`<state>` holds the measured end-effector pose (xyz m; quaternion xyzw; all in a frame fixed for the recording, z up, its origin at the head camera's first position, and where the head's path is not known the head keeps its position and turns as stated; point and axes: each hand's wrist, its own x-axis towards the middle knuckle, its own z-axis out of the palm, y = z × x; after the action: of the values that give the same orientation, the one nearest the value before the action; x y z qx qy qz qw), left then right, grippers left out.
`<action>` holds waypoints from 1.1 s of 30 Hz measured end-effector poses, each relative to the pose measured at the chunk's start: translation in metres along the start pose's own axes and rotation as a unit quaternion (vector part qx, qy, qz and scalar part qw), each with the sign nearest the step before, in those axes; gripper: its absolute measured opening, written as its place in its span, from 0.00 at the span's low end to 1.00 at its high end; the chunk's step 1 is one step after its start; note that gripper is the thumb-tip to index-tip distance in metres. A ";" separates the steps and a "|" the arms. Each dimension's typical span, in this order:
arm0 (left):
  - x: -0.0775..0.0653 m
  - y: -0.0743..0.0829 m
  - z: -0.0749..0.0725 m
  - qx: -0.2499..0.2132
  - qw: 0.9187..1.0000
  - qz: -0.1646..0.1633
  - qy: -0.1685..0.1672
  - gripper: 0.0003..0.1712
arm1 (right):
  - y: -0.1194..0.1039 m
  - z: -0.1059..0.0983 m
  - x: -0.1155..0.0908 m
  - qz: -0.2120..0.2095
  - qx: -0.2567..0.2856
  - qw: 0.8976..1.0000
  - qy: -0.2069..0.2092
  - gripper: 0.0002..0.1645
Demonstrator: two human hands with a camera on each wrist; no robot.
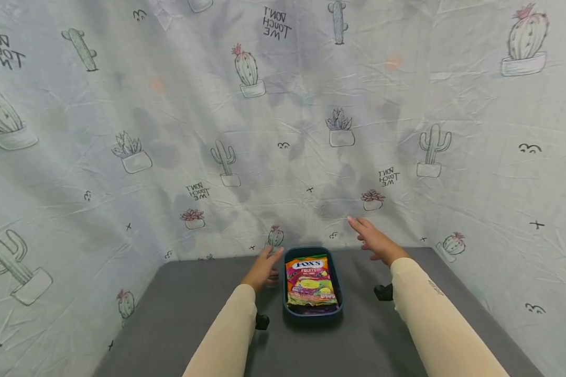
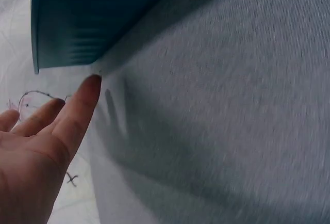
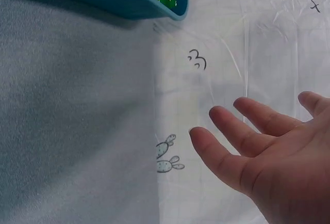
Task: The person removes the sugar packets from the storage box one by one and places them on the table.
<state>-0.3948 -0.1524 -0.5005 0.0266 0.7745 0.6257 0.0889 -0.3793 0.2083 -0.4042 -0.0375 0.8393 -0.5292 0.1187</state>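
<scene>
A dark blue-teal plastic bin (image 1: 340,299) stands on the grey table, its wall (image 2: 72,33) showing in the left wrist view. Inside it lies a colourful candy bag (image 1: 310,283) labelled Fox's Fruits, with more packets partly hidden beneath. My left hand (image 1: 262,270) hovers close to the bin's left side, fingers extended and holding nothing. Farther off, to the right of the bin, my right hand (image 1: 376,242) is raised with its fingers spread. In the right wrist view the right hand (image 3: 273,152) is apart from the bin, and nothing is in it.
The grey tabletop (image 1: 198,314) extends around the bin. A pale curtain (image 1: 292,173) printed with cacti and mirrored lettering hangs behind the table and along both sides. A black wrist mount (image 1: 383,292) sits beneath the right sleeve, another black mount (image 1: 262,321) by the left sleeve.
</scene>
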 end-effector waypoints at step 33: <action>-0.002 -0.022 0.018 -0.065 0.996 -0.006 -0.052 0.46 | 0.009 0.049 0.007 0.008 0.155 0.984 -0.082 0.60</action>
<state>-0.3881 -0.1402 -0.5249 0.0489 0.7265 0.6722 0.1340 -0.3734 0.1681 -0.4333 -0.0547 0.7349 -0.6470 0.1957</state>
